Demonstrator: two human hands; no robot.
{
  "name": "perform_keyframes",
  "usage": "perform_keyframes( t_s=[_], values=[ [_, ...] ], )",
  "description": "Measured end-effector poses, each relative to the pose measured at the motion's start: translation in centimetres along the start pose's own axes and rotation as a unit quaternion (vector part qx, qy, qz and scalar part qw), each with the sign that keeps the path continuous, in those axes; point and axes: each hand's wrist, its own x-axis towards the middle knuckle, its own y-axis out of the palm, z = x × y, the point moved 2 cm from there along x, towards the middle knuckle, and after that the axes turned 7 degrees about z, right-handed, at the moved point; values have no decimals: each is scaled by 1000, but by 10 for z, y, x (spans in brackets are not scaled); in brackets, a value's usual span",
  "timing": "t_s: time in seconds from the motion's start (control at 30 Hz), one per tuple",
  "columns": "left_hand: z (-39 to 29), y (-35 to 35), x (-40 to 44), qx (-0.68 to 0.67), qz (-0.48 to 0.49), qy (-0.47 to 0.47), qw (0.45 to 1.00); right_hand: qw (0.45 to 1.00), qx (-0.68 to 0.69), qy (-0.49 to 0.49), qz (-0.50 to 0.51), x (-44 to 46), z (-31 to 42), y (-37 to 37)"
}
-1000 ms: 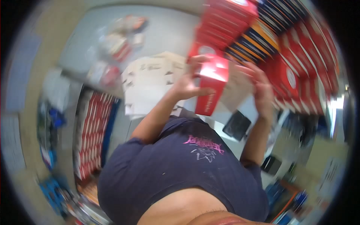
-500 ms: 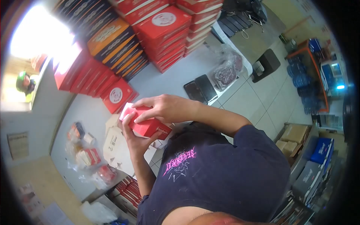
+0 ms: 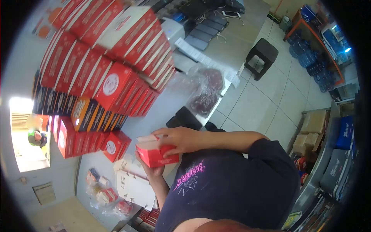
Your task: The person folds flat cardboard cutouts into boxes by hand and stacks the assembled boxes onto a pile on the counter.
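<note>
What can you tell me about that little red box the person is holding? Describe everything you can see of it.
The box is small and squarish, glossy red outside, apparently thin card. Small pale print, too small to read, marks the side facing the camera. Pale flaps or inner faces show along its upper edge, so it looks not fully closed; its contents can't be seen. It is held slightly tilted near the dark shirt, the left hand underneath and the right hand over its top.
</note>
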Motion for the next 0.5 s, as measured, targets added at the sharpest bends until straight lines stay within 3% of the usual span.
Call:
perform_keyframes(
  t_s=[0.1,0.13,0.17,0.23,0.3,0.37,0.43,0.47,0.5],
  values=[
    [42,19,24,-54,6,-20,998,996,58,18,-70,-30,-25,-43],
    [56,14,35,-60,45,-39,996,1000,23,2,3,-39,-28,-47],
    [70,8,42,-66,83,-59,993,1000,26,3,5,-49,-32,-51],
    [88,30,43,50,52,-1,997,992,13,-124,29,-64,-36,-58],
    [104,47,40,57,33,3,998,991,67,-107,54,-69,-49,-72],
    [119,62,37,57,20,5,998,983,118,41,-132,-72,-74,-83],
    [129,71,39,65,9,12,998,981,96,76,-151,-80,-86,-89],
    [133,75,41,71,8,21,997,944,305,118,-56,-82,-95,-86],
    [136,78,43,76,1,25,997,854,495,154,42,-85,-102,-79]
  ],
)
